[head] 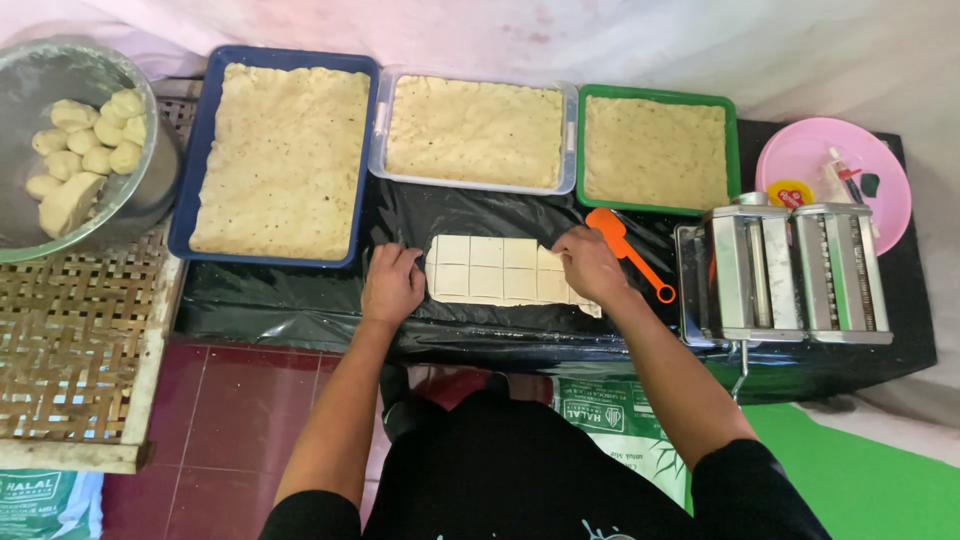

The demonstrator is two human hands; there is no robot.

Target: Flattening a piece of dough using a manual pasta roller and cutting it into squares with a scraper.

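Note:
A pale dough sheet (490, 268), scored into small squares, lies on black plastic sheeting (280, 300) over a low table. My left hand (392, 283) rests at the sheet's left edge with its fingers curled down onto the plastic. My right hand (590, 263) lies on the sheet's right end, fingertips pressed on the squares. Neither hand grips anything that I can see. An orange plastic cutter (627, 247) lies just right of my right hand.
Behind the sheet stand a blue tray (205, 130), a clear tray (378, 130) and a green tray (733, 150), each filled with dough pieces. A metal bowl (40, 75) of dough balls sits far left on a woven rack (70, 340). A pasta roller (785, 272) and pink plate (810, 150) stand right.

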